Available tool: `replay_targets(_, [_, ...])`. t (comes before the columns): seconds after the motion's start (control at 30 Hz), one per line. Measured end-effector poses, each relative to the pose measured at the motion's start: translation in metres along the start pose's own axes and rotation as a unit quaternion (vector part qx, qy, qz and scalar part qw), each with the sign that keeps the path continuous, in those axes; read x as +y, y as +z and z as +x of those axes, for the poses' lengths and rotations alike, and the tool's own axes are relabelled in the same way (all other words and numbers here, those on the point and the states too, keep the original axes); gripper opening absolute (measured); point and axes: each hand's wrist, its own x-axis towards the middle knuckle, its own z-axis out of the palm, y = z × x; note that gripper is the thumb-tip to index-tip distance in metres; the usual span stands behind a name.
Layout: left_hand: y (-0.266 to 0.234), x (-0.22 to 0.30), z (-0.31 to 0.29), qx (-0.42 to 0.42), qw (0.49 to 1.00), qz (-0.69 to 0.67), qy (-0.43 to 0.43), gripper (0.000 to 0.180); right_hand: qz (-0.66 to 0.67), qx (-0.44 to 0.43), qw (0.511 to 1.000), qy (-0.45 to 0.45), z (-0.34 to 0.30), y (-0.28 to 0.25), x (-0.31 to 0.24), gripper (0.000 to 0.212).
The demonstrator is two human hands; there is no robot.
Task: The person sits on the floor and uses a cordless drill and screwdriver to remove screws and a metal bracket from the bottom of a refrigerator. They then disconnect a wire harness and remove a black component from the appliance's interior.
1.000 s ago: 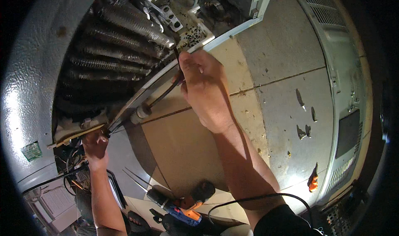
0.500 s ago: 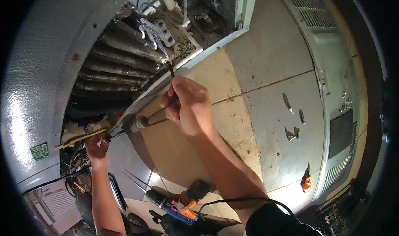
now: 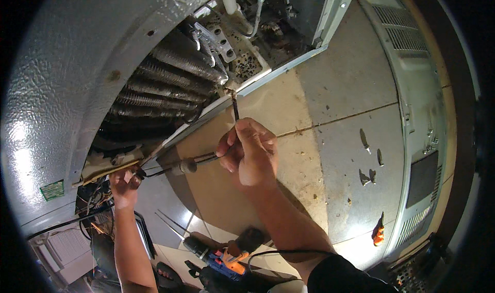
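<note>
Below the finned coil [image 3: 180, 64], your right hand [image 3: 252, 151] clamps a black cable [image 3: 236, 108] between thumb and fingers near the cabinet's rim [image 3: 281, 74], presumably for fine control; your left hand [image 3: 124, 184] sits lower leftward, its grip too obscured to tell.

Floor: square tiles [image 3: 356, 76], some grey and some tan, with dark grout lines and scattered crumbs of dirt.
Drill: a blue and orange power drill [image 3: 227, 264] lying near the lower edge, its long thin bit pointing up and left.
Loose hardware: small screw-like metal pieces [image 3: 367, 148] on a grey tile, right of centre.
Orange piece: a small bright item [image 3: 379, 237] lower right – its exact kind unclear.
Panel: pale metal [image 3: 423, 86], lying along the right side – slotted vents, one dark rectangular patch.
Footwear: a dark sandal [image 3: 167, 276], lower left.
</note>
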Motion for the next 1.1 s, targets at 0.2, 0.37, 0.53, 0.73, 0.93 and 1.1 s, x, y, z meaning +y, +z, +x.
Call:
replay_targets(0.2, [0.0,-0.001,-0.001,-0.02,0.998,0.051,0.038,0.05,0.016,-0.012,1.0,-0.017,0.0,-0.003,0.005,0.038])
replay_targets(0.37, [0.052,0.05,-0.025,0.031,0.94,0.33,0.082,0.044,0.036,-0.021,0.999,-0.012,-0.001,-0.002,0.007,0.039])
replay_targets(0.53, [0.183,0.106,-0.082,0.105,0.856,0.422,0.281,0.023,0.041,-0.018,0.999,-0.02,-0.001,-0.002,0.009,0.035])
replay_targets(0.73, [0.273,0.142,-0.003,-0.068,0.924,0.355,0.125,0.033,0.05,0.009,0.999,-0.019,-0.003,-0.005,0.012,0.029])
replay_targets(0.93, [0.306,0.138,0.036,-0.101,0.918,0.352,0.154,0.044,0.073,-0.039,0.995,-0.049,0.002,-0.01,0.013,0.024])
replay_targets(1.1, [0.315,0.14,0.025,-0.082,0.948,0.298,0.074,0.05,0.065,-0.033,0.995,-0.069,0.001,-0.009,0.015,0.021])
